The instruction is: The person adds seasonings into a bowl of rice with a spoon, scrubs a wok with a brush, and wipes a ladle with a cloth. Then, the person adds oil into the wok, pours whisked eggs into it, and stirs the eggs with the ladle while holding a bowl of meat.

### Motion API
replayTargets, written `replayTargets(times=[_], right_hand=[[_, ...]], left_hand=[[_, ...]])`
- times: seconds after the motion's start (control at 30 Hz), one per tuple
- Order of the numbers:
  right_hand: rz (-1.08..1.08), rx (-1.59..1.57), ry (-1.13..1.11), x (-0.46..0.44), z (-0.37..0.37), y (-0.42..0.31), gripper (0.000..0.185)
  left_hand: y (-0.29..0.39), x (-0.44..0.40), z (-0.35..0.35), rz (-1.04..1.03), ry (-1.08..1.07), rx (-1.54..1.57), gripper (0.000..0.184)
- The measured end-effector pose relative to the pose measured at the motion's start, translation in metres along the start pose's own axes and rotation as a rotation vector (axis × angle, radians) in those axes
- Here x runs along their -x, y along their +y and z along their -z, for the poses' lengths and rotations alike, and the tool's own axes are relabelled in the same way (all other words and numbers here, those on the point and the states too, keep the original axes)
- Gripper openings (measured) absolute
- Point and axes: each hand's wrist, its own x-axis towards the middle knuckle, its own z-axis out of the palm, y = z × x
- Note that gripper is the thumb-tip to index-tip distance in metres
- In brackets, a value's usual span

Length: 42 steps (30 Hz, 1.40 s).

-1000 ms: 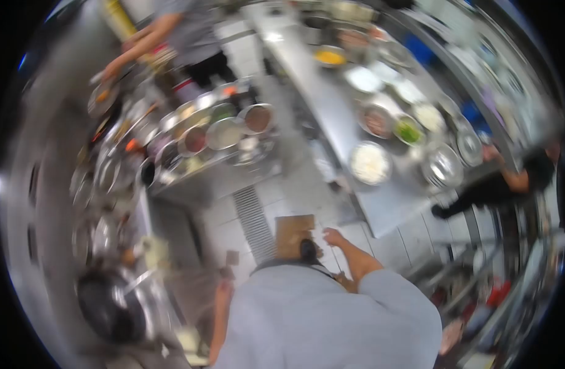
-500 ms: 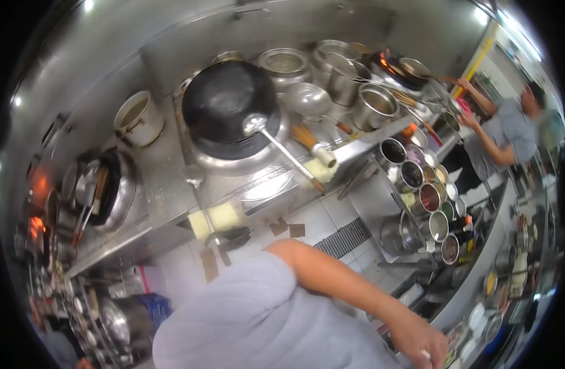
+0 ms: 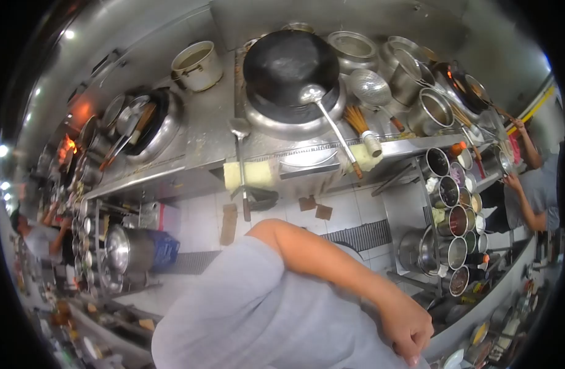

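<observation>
My left hand [image 3: 406, 327] is at the lower right, its forearm crossing in front of my grey shirt. Its fingers are curled in, and whatever they may hold is hidden. It hangs away from the stove. Beyond my arm, a black wok [image 3: 288, 64] sits on a burner with a metal ladle [image 3: 333, 126] resting across its rim. A long-handled spatula [image 3: 241, 166] lies over a pale folded cloth [image 3: 261, 174] at the counter's front edge. A perforated strainer [image 3: 370, 87] and a bamboo brush [image 3: 362, 130] lie right of the wok. My right hand is out of view.
Several ingredient pots [image 3: 458, 220] fill a rack at right, near a co-worker's arm [image 3: 523, 194]. A second wok [image 3: 165, 126] and a white pot [image 3: 197, 66] stand left. Cardboard scraps [image 3: 229, 222] and a drain grate [image 3: 359, 234] mark the tiled floor. Another person [image 3: 39, 240] is far left.
The view has turned left, so the stove and pots have shifted right in the picture. My left hand sits slightly higher and further left in the frame, still curled.
</observation>
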Motion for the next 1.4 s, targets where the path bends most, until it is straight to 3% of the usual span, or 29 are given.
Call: replayTargets(times=[0.03,0.1,0.13,0.2,0.23,0.3,0.33,0.4,0.43,0.5,0.53,0.6,0.67,0.7,0.77,0.8,0.83,0.87,0.93,1.0,1.07,1.13,1.27,1.33,1.4], right_hand=[[-0.004,0.012,-0.021,0.002,-0.004,-0.012,0.034],[-0.125,-0.086,-0.067,0.02,-0.007,-0.033,0.036],[-0.13,-0.067,-0.087,0.009,-0.006,-0.02,0.036],[-0.11,-0.108,-0.263,-0.026,-0.006,0.022,0.036],[-0.13,-0.053,-0.286,-0.025,-0.007,0.023,0.036],[-0.199,0.066,-0.295,-0.015,-0.009,0.014,0.036],[-0.227,0.103,-0.302,-0.012,-0.009,0.01,0.037],[-0.264,0.136,-0.305,-0.011,-0.007,0.002,0.037],[-0.28,0.148,-0.298,-0.01,-0.006,-0.006,0.037],[-0.283,0.152,-0.288,-0.009,-0.009,-0.024,0.037],[-0.275,0.153,-0.289,-0.006,-0.01,-0.037,0.037],[0.067,0.189,-0.437,-0.002,-0.009,-0.055,0.038],[0.405,0.213,-0.561,0.008,-0.012,-0.071,0.039],[0.574,0.216,-0.59,0.012,-0.011,-0.079,0.039],[-0.067,-0.014,-0.271,-0.003,-0.018,-0.08,0.041],[-0.064,-0.022,-0.221,0.001,-0.015,-0.084,0.043],[-0.071,-0.034,-0.171,0.011,-0.016,-0.085,0.046],[-0.063,-0.072,-0.137,0.018,-0.018,-0.077,0.045],[-0.057,-0.165,-0.049,0.036,-0.021,-0.063,0.045],[-0.06,0.053,-0.073,0.061,-0.03,-0.05,0.042],[-0.077,0.13,-0.032,0.096,-0.035,-0.04,0.041],[-0.105,0.213,0.007,0.127,-0.04,-0.038,0.04],[-0.17,0.264,0.083,0.162,-0.044,-0.018,0.03],[-0.141,0.404,0.101,0.186,-0.041,-0.042,0.035],[0.067,0.543,0.212,0.206,-0.042,-0.08,0.037]], left_hand=[[0.0,-0.004,-0.004,0.011,0.022,0.0,0.033],[0.003,-0.01,-0.017,-0.16,0.429,0.103,0.036],[0.002,-0.012,-0.02,-0.153,0.456,0.098,0.036],[0.0,-0.01,-0.018,-0.008,0.375,0.013,0.037],[0.0,-0.008,-0.015,0.004,0.401,0.011,0.037],[-0.002,-0.004,-0.012,0.326,0.214,-0.029,0.038],[-0.012,-0.006,-0.015,0.337,0.235,-0.024,0.038],[-0.031,-0.007,-0.024,0.094,0.429,-0.226,0.039],[-0.032,-0.014,-0.032,0.102,0.432,-0.223,0.039],[-0.029,-0.027,-0.046,0.01,0.767,0.001,0.042],[-0.021,-0.024,-0.043,0.008,0.765,-0.008,0.042],[0.0,-0.007,-0.03,0.33,0.379,-0.158,0.039],[-0.006,0.023,-0.03,0.333,0.422,-0.38,0.049],[-0.006,0.051,-0.03,0.384,0.544,-0.429,0.048],[-0.008,0.133,-0.027,0.683,0.803,-0.702,0.035],[-0.018,0.194,-0.023,0.715,0.877,-0.938,0.03],[-0.013,0.238,-0.023,1.101,1.026,-1.014,0.035],[-0.007,0.276,-0.03,1.287,1.253,-0.971,0.039],[-0.059,0.473,-0.089,1.374,1.551,-1.189,0.065],[-0.049,0.531,-0.121,1.722,1.485,-1.243,0.072],[-0.066,0.588,-0.148,1.668,1.536,-1.099,0.061],[-0.061,0.585,-0.142,1.83,1.445,-0.711,0.048],[-0.069,0.574,-0.152,1.544,1.536,-1.029,0.034],[-0.053,0.568,-0.151,1.536,1.394,-1.059,0.034],[-0.021,0.552,-0.136,1.685,1.295,-0.948,0.035]])
